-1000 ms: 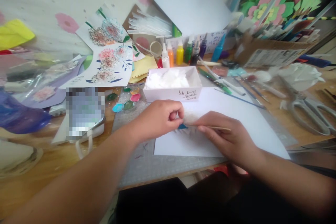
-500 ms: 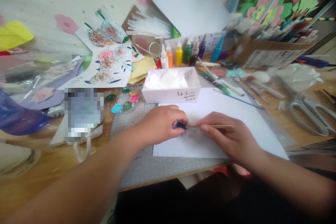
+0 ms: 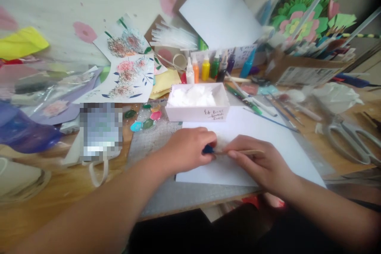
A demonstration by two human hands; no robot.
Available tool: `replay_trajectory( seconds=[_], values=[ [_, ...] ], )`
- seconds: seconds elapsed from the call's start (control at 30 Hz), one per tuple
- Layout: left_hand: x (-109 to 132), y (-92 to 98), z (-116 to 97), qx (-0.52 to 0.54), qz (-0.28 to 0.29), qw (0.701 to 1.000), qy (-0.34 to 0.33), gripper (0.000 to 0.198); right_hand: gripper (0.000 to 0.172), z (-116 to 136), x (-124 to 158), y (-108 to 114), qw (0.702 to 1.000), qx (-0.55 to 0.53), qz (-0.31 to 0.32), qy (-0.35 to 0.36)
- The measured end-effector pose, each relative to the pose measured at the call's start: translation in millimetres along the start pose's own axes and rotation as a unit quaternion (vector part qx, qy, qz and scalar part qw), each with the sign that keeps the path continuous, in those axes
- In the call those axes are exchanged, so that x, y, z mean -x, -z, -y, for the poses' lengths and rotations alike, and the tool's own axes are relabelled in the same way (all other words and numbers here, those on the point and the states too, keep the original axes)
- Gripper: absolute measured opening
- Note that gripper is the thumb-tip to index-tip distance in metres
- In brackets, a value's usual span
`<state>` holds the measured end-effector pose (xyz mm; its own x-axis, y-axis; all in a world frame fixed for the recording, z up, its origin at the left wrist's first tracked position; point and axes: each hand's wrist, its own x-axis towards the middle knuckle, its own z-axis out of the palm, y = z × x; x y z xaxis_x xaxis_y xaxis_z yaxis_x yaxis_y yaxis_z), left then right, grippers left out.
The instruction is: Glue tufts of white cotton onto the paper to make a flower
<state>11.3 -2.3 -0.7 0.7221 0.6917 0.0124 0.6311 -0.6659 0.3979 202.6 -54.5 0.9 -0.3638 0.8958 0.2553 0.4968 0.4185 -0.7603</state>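
The left hand (image 3: 187,150) pinches the blue piece (image 3: 207,150), right hand (image 3: 259,165) fingers clamped on the wooden stick (image 3: 251,152): steady, light pressure looks wise.

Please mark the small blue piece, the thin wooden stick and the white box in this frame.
blue piece (image 3: 207,149), head view, on its exposed dark-blue edge.
wooden stick (image 3: 253,152), head view, on its bare free end.
white box (image 3: 196,114), head view, on its front wall.

On your bench (image 3: 44,214): white box (image 3: 196,114) dead centre, paint bottles (image 3: 205,68) just behind it, scissors (image 3: 339,127) far right, flower paintings (image 3: 127,77) left, paper flowers (image 3: 303,20) top right.
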Motion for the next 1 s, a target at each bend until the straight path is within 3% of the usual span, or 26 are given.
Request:
replay_trajectory(
  seconds=[0.13,0.27,0.33,0.43,0.6,0.67,0.73,0.83,0.9,1.0],
  values=[
    [2,-0.5,0,-0.002,0.001,1.0,0.007,0.017,0.024,0,-16,20,0.997,0.014,-0.055,0.045],
    [2,-0.2,2,0.004,-0.007,1.0,0.015,0.016,0.025,-3,-62,43,0.992,0.069,-0.083,0.058],
    [3,1.4,3,0.018,-0.011,1.0,0.014,0.016,0.024,-5,-90,47,0.99,0.12,-0.05,0.047],
    [6,4.8,3,0.05,-0.018,0.999,0.013,0.019,0.022,-7,-129,40,0.97,0.216,0.041,0.102],
    [10,11.5,4,0.134,-0.071,0.988,0.012,0.007,0.018,-4,-169,24,0.956,0.229,0.121,0.14],
    [10,14.9,5,0.184,-0.13,0.974,0.038,0.004,0.009,2,-173,25,0.961,0.214,0.113,0.132],
    [10,18.0,6,0.231,-0.226,0.944,0.074,0.009,0.006,9,-168,29,0.972,0.191,0.088,0.106],
    [9,19.7,10,0.272,-0.355,0.887,0.11,0.009,0.014,16,-149,37,0.987,0.144,0.053,0.038],
    [7,18.1,13,0.289,-0.381,0.869,0.13,0.017,0.019,17,-135,38,0.993,0.113,0.033,-0.014],
    [4,14.2,17,0.282,-0.355,0.877,0.158,0.023,0.02,12,-122,35,0.994,0.082,-0.011,-0.078]
  ],
)
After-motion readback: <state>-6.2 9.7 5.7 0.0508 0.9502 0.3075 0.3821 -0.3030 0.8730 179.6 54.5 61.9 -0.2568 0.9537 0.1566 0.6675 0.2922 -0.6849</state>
